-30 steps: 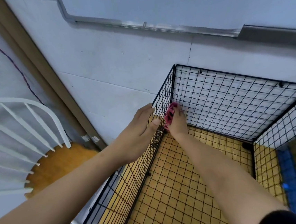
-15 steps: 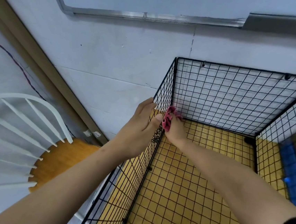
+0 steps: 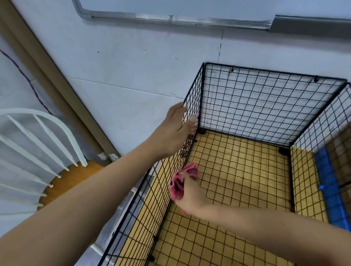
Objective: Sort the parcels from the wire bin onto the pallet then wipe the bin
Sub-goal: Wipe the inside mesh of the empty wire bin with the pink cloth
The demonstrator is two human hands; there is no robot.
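Wiping cloth [image 3: 181, 180] lower on wire bin [image 3: 264, 103]

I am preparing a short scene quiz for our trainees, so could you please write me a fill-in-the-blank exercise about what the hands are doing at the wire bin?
1. The right hand grips the pink cloth ____ the wire bin.
2. The left hand holds the top of the bin's ____ wall.
3. The bin holds ____ parcels.

Missing words: inside; left; no.
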